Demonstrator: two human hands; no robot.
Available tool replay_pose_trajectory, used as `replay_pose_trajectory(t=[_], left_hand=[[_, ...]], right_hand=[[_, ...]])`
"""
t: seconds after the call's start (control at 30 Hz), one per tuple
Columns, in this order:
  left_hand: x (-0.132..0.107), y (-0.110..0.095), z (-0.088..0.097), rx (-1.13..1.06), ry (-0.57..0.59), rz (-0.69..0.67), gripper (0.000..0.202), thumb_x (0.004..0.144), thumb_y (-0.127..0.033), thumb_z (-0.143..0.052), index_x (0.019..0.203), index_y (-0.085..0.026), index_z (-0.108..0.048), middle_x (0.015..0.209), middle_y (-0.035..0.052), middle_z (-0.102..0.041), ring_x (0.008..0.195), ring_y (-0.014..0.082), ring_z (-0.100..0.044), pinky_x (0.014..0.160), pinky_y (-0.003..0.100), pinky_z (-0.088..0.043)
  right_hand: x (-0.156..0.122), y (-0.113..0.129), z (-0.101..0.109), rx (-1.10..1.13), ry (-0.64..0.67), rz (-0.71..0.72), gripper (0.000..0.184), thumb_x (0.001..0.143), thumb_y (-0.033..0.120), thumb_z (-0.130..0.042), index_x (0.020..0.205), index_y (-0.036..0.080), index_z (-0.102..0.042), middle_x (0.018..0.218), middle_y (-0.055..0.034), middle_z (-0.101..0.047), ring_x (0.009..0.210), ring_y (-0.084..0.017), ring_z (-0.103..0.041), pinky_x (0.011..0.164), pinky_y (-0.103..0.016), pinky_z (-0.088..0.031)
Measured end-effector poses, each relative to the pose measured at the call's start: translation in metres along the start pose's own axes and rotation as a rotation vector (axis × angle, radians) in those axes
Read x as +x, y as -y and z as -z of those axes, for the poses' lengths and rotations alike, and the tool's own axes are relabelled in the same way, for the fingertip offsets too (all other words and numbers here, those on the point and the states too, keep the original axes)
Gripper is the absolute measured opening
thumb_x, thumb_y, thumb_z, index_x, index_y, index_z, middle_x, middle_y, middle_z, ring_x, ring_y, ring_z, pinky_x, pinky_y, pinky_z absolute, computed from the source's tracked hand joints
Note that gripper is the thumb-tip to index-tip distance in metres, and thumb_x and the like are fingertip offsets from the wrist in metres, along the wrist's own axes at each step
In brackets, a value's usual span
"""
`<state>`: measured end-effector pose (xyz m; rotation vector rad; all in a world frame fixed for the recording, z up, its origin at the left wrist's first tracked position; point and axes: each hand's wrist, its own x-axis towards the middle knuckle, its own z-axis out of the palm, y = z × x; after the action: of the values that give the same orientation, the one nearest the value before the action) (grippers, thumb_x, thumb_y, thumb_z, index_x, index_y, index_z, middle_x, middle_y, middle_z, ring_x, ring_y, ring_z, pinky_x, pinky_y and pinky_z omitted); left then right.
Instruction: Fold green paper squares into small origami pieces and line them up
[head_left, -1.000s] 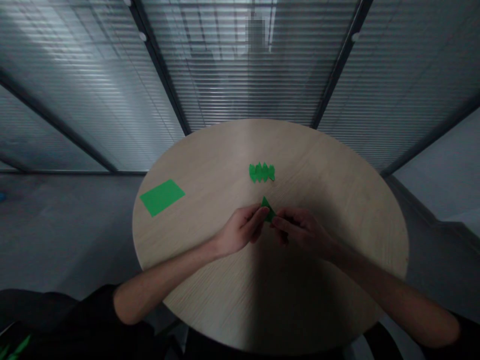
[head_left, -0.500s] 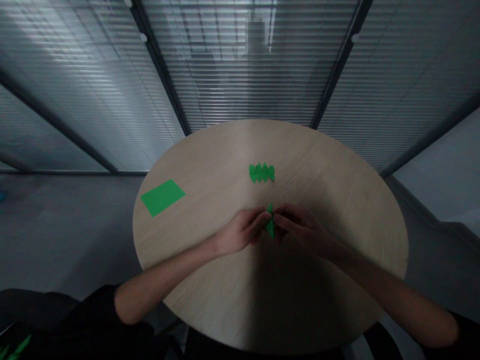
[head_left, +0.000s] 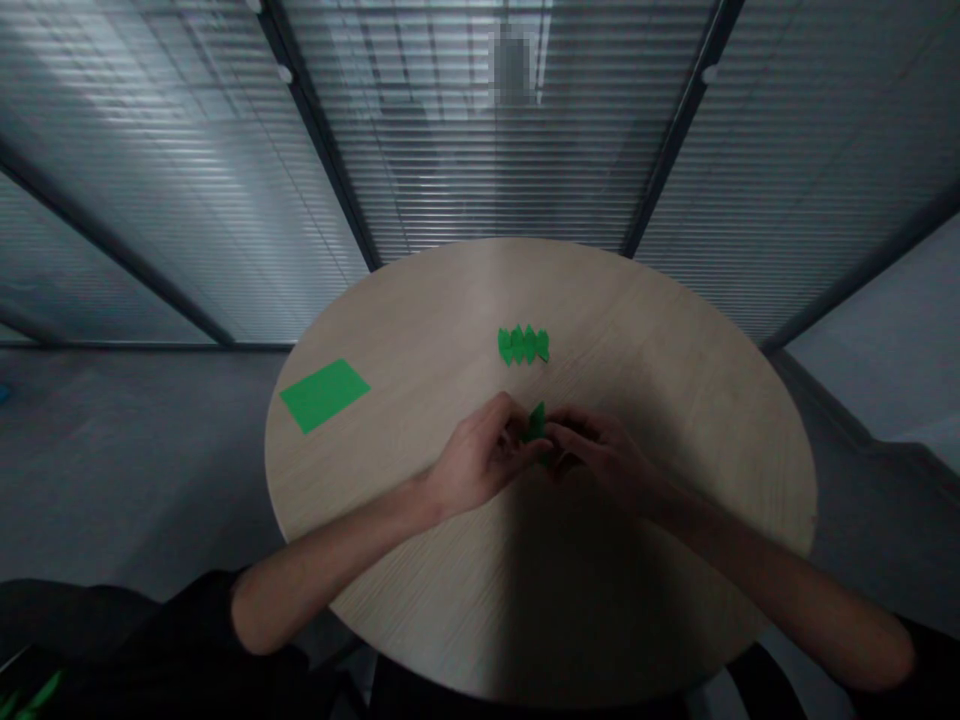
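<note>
A small piece of folded green paper point(head_left: 537, 420) is held up between my two hands over the middle of the table, one pointed end showing at the top. My left hand point(head_left: 472, 455) curls around its left and lower side, with the thumb reaching across the bottom. From the right, my right hand point(head_left: 604, 455) pinches it between thumb and fingers. The fingers cover much of the paper's lower part. Just beyond the hands lies a row of several pointed, folded green paper pieces point(head_left: 523, 345), side by side.
A flat green paper sheet point(head_left: 325, 396) lies near the left edge of the round wooden table point(head_left: 420, 320). Behind the table stands a glass partition with blinds point(head_left: 450, 200). Part of something green point(head_left: 41, 693) shows at the lower left corner.
My left hand has shifted slightly up and turned, its thumb sliding right across the folded paper's lower part. The paper has tilted and is more covered. My right hand stays nearly in place.
</note>
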<state>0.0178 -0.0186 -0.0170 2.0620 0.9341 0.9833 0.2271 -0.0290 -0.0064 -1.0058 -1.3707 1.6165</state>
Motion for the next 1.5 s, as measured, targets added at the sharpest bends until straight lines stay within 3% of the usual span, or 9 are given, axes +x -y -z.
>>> replay_pose_trajectory(t=[0.13, 0.37, 0.6, 0.77, 0.93, 1.1, 1.3, 1.5], left_hand=[[0.0, -0.007, 0.0, -0.012, 0.022, 0.024, 0.038, 0.083, -0.043, -0.082, 0.095, -0.018, -0.057, 0.086, 0.0022, -0.063, 0.068, 0.0138, -0.061, 0.057, 0.026, -0.053], [0.0, -0.013, -0.001, -0.131, 0.084, 0.113, 0.033, 0.087, -0.04, -0.075, 0.099, -0.018, -0.054, 0.09, 0.0046, -0.065, 0.07, 0.0142, -0.064, 0.059, 0.027, -0.056], [0.001, -0.017, 0.003, -0.184, 0.139, 0.154, 0.027, 0.088, -0.031, -0.069, 0.106, -0.016, -0.055, 0.091, 0.0063, -0.068, 0.068, 0.0135, -0.063, 0.054, 0.023, -0.049], [0.002, -0.01, 0.002, -0.337, 0.087, 0.16, 0.021, 0.091, -0.022, -0.06, 0.11, -0.015, -0.054, 0.088, 0.006, -0.07, 0.071, 0.0147, -0.068, 0.059, 0.024, -0.054], [0.007, -0.006, 0.001, -0.6, 0.027, 0.23, 0.023, 0.097, -0.028, -0.059, 0.114, -0.018, -0.05, 0.085, 0.0014, -0.067, 0.068, 0.0146, -0.072, 0.056, 0.023, -0.058], [0.012, -0.008, 0.004, -0.726, 0.037, 0.257, 0.031, 0.096, -0.031, -0.066, 0.12, -0.02, -0.049, 0.083, 0.0, -0.068, 0.066, 0.0152, -0.074, 0.054, 0.022, -0.06], [0.011, -0.005, 0.003, -0.746, 0.055, 0.256, 0.025, 0.095, -0.032, -0.068, 0.112, -0.016, -0.059, 0.088, 0.0046, -0.072, 0.067, 0.0151, -0.074, 0.057, 0.024, -0.061], [0.013, -0.007, 0.004, -0.728, 0.072, 0.27, 0.033, 0.094, -0.037, -0.072, 0.115, -0.015, -0.059, 0.084, 0.004, -0.073, 0.067, 0.0156, -0.073, 0.06, 0.026, -0.062]], right_hand=[[0.001, 0.002, 0.001, -0.037, -0.047, 0.023, 0.026, 0.089, 0.044, -0.074, 0.096, 0.019, -0.073, 0.085, -0.0024, -0.071, 0.073, -0.013, -0.067, 0.065, -0.025, -0.06], [0.001, -0.001, 0.004, -0.091, -0.074, 0.066, 0.024, 0.091, 0.043, -0.072, 0.097, 0.019, -0.073, 0.085, -0.0027, -0.07, 0.073, -0.014, -0.068, 0.065, -0.026, -0.061], [-0.001, -0.004, 0.001, -0.186, -0.157, 0.183, 0.022, 0.092, 0.04, -0.071, 0.093, 0.018, -0.072, 0.08, -0.0017, -0.071, 0.064, -0.012, -0.067, 0.061, -0.025, -0.058], [-0.001, -0.004, 0.002, -0.153, -0.15, 0.198, 0.023, 0.092, 0.042, -0.069, 0.091, 0.018, -0.069, 0.077, -0.0018, -0.07, 0.062, -0.012, -0.065, 0.058, -0.026, -0.057], [0.001, -0.001, 0.009, -0.128, -0.11, 0.164, 0.024, 0.093, 0.042, -0.069, 0.093, 0.018, -0.066, 0.074, 0.001, -0.064, 0.057, -0.01, -0.06, 0.052, -0.023, -0.053], [-0.001, -0.005, 0.007, -0.209, -0.212, 0.271, 0.026, 0.1, 0.045, -0.062, 0.113, 0.022, -0.062, 0.075, 0.0039, -0.061, 0.051, -0.008, -0.056, 0.046, -0.022, -0.047], [-0.005, -0.012, 0.005, -0.369, -0.15, 0.378, 0.026, 0.106, 0.044, -0.053, 0.109, 0.022, -0.068, 0.09, -0.0029, -0.07, 0.066, -0.012, -0.067, 0.06, -0.027, -0.056], [-0.005, -0.005, 0.003, -0.334, -0.169, 0.341, 0.025, 0.091, 0.04, -0.076, 0.109, 0.023, -0.073, 0.092, -0.0034, -0.076, 0.074, -0.016, -0.072, 0.07, -0.03, -0.06]])
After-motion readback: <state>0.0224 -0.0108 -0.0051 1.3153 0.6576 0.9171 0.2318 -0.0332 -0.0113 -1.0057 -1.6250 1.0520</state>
